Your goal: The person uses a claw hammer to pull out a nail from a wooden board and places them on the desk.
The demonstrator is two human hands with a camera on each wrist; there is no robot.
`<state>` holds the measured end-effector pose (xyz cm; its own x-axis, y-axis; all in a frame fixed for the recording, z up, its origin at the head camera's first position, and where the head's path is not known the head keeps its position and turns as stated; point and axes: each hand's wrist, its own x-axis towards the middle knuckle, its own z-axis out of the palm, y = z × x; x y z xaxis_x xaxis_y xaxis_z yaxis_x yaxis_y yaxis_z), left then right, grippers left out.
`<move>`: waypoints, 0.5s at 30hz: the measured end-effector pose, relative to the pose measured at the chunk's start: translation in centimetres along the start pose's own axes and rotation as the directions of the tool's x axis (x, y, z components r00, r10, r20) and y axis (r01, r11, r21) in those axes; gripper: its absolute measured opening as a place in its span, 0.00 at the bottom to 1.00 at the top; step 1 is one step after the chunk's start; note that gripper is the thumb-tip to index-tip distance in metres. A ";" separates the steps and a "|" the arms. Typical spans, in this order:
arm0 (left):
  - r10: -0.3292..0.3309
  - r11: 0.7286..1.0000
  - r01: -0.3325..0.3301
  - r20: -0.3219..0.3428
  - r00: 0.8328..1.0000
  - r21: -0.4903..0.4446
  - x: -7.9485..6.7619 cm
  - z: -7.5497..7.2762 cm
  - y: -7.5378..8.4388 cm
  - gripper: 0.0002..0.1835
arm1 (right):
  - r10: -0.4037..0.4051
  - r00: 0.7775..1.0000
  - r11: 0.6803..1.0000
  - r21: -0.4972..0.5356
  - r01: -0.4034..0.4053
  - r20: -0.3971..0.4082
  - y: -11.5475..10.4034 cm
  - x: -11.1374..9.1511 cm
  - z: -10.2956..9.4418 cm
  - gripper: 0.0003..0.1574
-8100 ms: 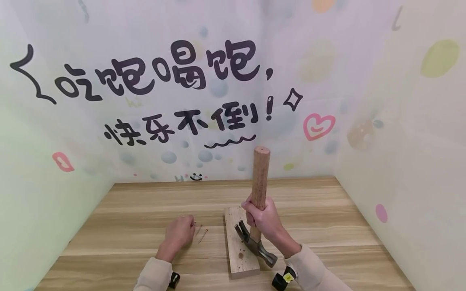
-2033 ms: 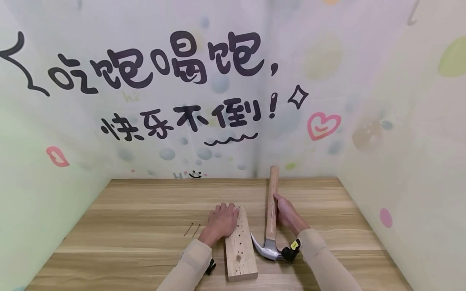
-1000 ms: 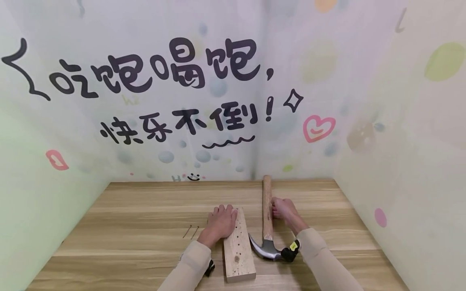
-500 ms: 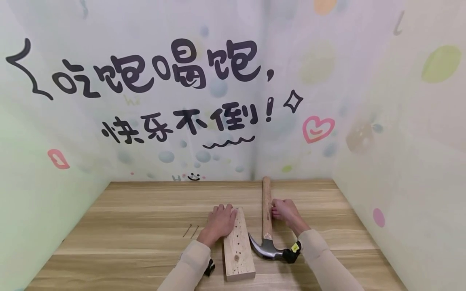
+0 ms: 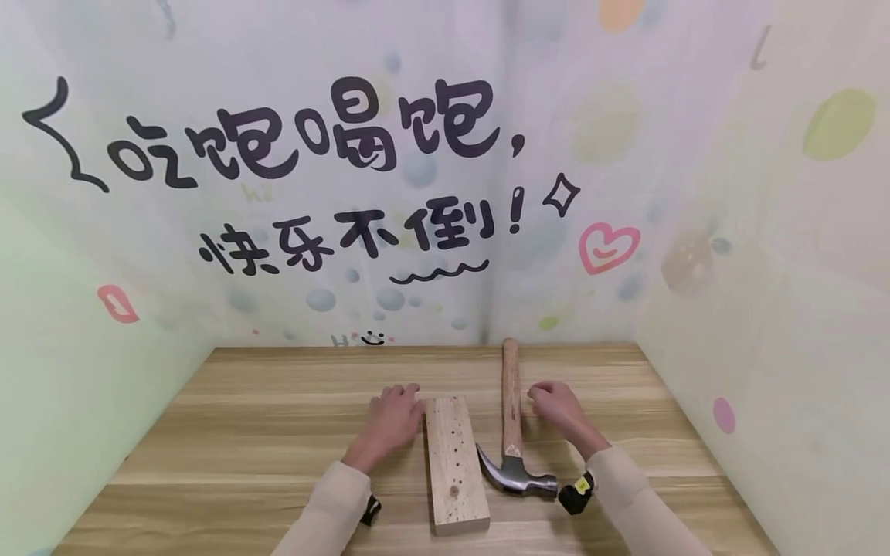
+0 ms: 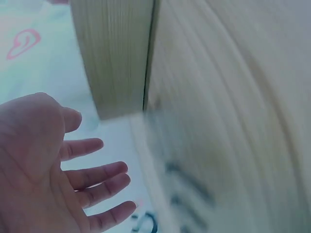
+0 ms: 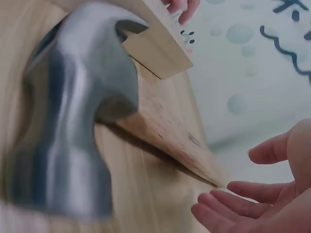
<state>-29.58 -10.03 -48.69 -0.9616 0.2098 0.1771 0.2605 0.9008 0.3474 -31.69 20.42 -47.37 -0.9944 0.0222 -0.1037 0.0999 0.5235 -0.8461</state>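
A wooden board with a line of dark holes or nail heads lies lengthwise on the table. To its right lies a claw hammer, claw beside the board and wooden handle pointing away. My left hand is just left of the board's far end, holding nothing; the left wrist view shows its fingers spread, apart from the board. Right of the handle, my right hand is free of the hammer, fingers loosely bent. Blurred dark streaks on the tabletop in the left wrist view look like nails; the head view hides them.
The wood-grain table is enclosed by a printed back wall and side walls, the right one close by. Dark wrist devices sit on both cuffs.
The hammer, gripped upright over the board 8 seconds ago, now lies on the table. Just now my left hand left the board, moving left, and my right hand drew away from the handle.
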 end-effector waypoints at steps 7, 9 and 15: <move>-0.005 0.994 0.007 -0.024 1.000 0.108 -1.8 -3.2 -3.4 0.22 | -0.201 0.979 0.946 -0.265 0.189 -0.021 -0.3 -2.1 -3.7 0.33; 0.005 0.991 0.001 -0.041 0.999 0.136 -2.4 -4.2 -4.1 0.22 | -0.254 0.967 0.921 -0.312 0.232 -0.032 -0.3 -2.7 -4.8 0.35; 0.078 0.971 -0.046 -0.131 0.988 0.235 -3.8 -6.8 -5.3 0.21 | -0.392 0.918 0.855 -0.395 0.338 -0.064 -0.3 -4.5 -7.9 0.41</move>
